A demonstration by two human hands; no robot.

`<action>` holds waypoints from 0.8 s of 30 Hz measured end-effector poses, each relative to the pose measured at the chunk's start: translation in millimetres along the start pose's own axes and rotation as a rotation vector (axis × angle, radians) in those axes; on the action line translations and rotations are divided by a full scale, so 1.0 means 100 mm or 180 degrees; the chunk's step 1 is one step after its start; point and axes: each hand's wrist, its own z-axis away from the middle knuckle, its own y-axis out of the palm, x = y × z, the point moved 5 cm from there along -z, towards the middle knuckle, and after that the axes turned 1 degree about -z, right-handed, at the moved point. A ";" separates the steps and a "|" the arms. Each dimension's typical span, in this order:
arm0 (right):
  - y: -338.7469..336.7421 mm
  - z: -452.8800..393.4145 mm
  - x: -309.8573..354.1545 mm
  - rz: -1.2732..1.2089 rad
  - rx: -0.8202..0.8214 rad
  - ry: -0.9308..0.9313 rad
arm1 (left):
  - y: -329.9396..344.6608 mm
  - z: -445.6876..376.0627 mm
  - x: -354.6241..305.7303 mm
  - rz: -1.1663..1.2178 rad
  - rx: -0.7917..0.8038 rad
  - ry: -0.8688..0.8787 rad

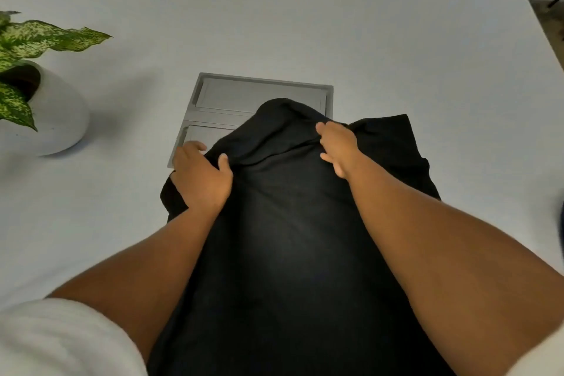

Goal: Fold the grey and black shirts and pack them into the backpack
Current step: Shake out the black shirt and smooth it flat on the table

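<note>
The black shirt (290,223) is soft matt cloth, creased where it bunches at the top. The table (305,24) has a smooth, matt pale surface. Set into it is a hatch (262,91) of brushed grey metal with a dull sheen. The plant pot (61,119) looks smooth and matt white, perhaps ceramic; its leaves (45,36) are slightly glossy and speckled

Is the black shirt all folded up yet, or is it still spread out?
Not folded yet. The black shirt lies long and loose on the table, bunched where the left hand and right hand grip it.
</note>
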 end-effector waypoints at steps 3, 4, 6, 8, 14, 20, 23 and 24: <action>0.06 -0.04 -0.36 0.0671 -0.0001 -0.0011 | 0.23 0.15 0.04 -0.0059 0.0347 0.0211; 0.06 -0.05 -0.50 0.0801 -0.0016 0.0047 | 0.28 0.19 0.07 -0.0115 0.0443 0.0188; 0.06 -0.06 -0.73 0.1205 0.0001 0.0058 | 0.36 0.32 0.14 -0.0181 0.0616 0.0270; 0.07 -0.05 -0.89 0.1751 0.0036 0.0008 | 0.40 0.47 0.22 -0.0217 0.0686 0.0479; 0.08 0.26 -1.22 0.2654 0.0009 -0.0252 | 0.47 1.11 0.37 -0.0533 0.0721 0.0784; 0.07 0.79 -1.67 0.2826 -0.0178 -0.0621 | 0.49 1.79 0.38 -0.0429 0.0927 0.0631; -0.02 1.04 -1.97 0.2821 -0.0220 -0.0674 | 0.45 2.08 0.48 -0.0396 0.0923 0.0465; -0.07 1.12 -2.07 0.2830 -0.0246 -0.0679 | 0.43 2.16 0.54 -0.0379 0.0879 0.0358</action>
